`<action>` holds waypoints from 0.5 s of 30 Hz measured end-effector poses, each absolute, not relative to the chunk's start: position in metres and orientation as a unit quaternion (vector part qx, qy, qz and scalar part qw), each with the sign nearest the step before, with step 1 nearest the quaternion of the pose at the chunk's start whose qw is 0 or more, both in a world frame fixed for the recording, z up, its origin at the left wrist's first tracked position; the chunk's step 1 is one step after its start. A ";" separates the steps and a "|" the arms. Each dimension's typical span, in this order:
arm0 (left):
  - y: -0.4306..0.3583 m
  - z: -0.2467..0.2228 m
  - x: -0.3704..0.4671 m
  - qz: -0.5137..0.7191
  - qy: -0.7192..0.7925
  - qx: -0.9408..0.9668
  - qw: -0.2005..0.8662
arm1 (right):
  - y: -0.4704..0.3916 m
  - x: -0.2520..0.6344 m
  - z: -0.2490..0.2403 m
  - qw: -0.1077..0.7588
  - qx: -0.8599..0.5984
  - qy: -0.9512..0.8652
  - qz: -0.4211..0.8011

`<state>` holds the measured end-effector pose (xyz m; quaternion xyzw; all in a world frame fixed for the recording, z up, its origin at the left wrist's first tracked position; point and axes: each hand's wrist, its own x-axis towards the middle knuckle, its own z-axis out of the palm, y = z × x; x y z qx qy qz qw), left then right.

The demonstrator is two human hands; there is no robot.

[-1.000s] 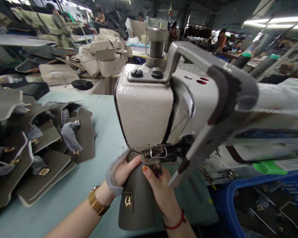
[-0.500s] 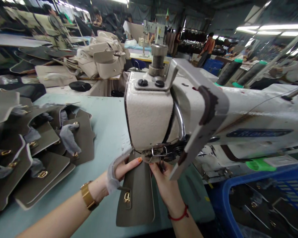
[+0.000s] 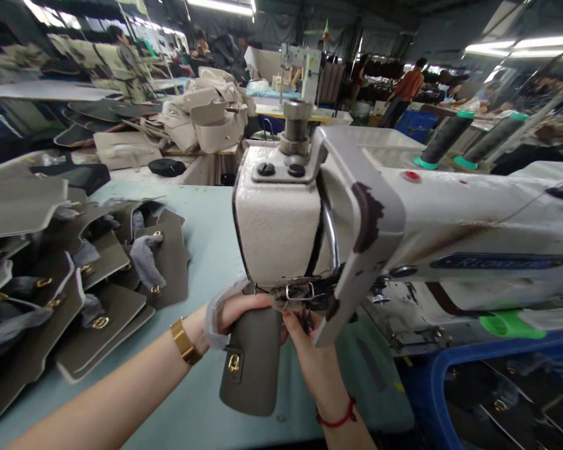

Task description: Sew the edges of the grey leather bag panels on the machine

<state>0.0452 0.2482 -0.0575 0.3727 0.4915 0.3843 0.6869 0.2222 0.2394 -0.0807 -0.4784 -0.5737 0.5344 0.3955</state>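
A grey-brown leather bag panel with a gold buckle on a small tab hangs below the sewing machine head, its upper end in the needle area. My left hand grips the panel's left side near the top, thumb laid across its face and fingers behind. Beside that wrist curls a wrapped strap. My right hand is closed at the panel's right edge, close to the presser foot; its fingertips are partly hidden by the machine's grey guard bar.
Similar panels with wrapped straps are heaped on the pale green table at left. A blue basket with more panels stands at right. Dark thread cones rise behind the machine. Beige bags lie beyond, with people further back.
The view has shifted, so surroundings sit further right. The panel has curved and swung slightly left at its lower end. Both hands stay by the needle area, still on the panel.
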 end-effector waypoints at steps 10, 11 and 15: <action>0.263 -0.033 0.039 0.285 0.329 0.377 0.818 | 0.237 0.216 -0.079 0.379 -0.495 -0.563 0.543; 0.263 -0.035 0.039 0.284 0.312 0.376 0.825 | 0.237 0.216 -0.079 0.381 -0.496 -0.561 0.543; 0.266 -0.049 0.036 0.272 0.273 0.383 0.840 | 0.237 0.215 -0.077 0.385 -0.496 -0.560 0.540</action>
